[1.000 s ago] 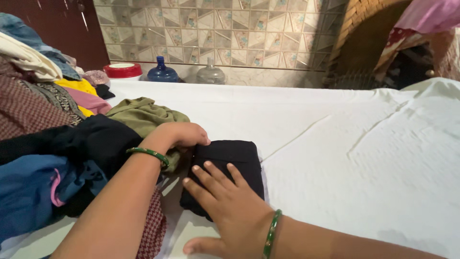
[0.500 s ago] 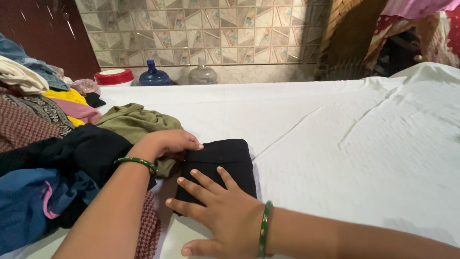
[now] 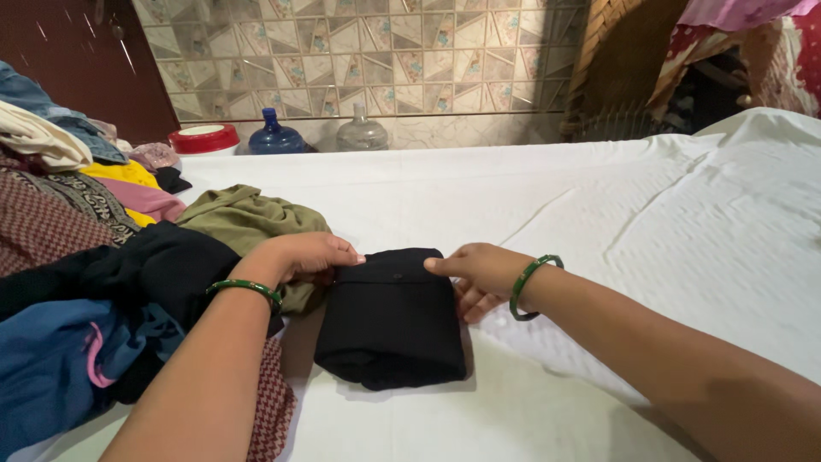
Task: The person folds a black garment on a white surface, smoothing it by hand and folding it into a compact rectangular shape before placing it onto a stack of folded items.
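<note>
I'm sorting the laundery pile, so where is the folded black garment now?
The folded black garment lies low centre on the white sheet, between both hands, right of the clothes pile.
</note>
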